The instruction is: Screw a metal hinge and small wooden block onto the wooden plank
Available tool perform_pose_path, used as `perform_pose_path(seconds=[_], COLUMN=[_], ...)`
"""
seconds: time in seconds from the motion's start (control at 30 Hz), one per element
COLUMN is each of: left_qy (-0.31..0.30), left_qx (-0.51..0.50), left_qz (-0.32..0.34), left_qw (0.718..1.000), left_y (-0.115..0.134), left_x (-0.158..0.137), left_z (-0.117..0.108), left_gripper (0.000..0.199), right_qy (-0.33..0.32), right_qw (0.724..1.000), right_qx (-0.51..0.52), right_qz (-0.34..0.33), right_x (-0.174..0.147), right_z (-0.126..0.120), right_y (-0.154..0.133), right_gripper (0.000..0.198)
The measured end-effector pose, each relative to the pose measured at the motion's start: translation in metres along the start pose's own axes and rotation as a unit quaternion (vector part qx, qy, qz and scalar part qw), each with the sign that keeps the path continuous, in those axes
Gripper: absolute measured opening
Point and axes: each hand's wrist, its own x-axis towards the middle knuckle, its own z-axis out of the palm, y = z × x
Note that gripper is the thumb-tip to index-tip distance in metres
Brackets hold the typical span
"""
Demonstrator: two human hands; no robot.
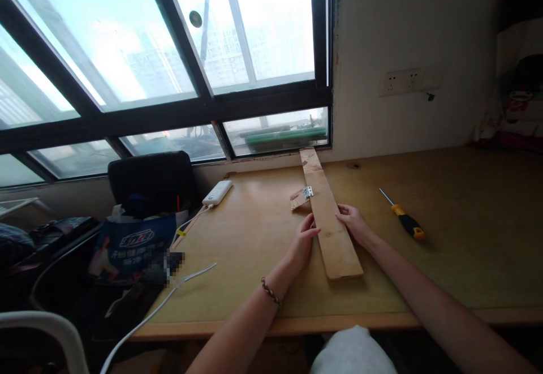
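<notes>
A long wooden board lies on the table, its far end close to the window frame. My left hand grips its left edge, thumb on top and fingers along the side. On the opposite edge, my right hand holds the board with its thumb on top. A metal hinge joins the board's left side to a small wooden piece, which sticks out to the left. To the right of my right hand rests a screwdriver with a yellow and black handle.
The wooden table meets the window and wall. A white power bank with a white cable lies at its left edge. Beyond that edge stand a black chair and a blue bag. Wall sockets are at right.
</notes>
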Motion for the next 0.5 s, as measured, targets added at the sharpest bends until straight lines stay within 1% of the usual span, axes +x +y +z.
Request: perform_pose_path(seconds=[0.1, 0.2, 0.33, 0.5], left_qy=[-0.003, -0.012, -0.017, -0.039], left_qx=[-0.018, -0.024, -0.019, -0.014], left_qz=[0.002, -0.008, -0.020, -0.001], left_qw=[1.000, 1.000, 0.999, 0.999], left_y=[0.000, 0.001, -0.001, -0.003], left_x=[0.000, 0.000, -0.002, -0.004], left_z=[0.002, 0.003, 0.003, 0.004], left_gripper=[0.043, 0.045, 0.045, 0.047], right_qy=[0.023, 0.035, 0.033, 0.034], right_qw=[1.000, 0.999, 0.999, 0.998], right_qx=[0.018, 0.034, 0.039, 0.053], right_qz=[-0.002, -0.006, -0.007, 0.006], right_x=[0.000, -0.002, -0.006, -0.011], right_z=[-0.002, -0.003, -0.005, -0.008], right_y=[0.005, 0.008, 0.006, 0.002], right_gripper=[0.036, 0.036, 0.036, 0.035])
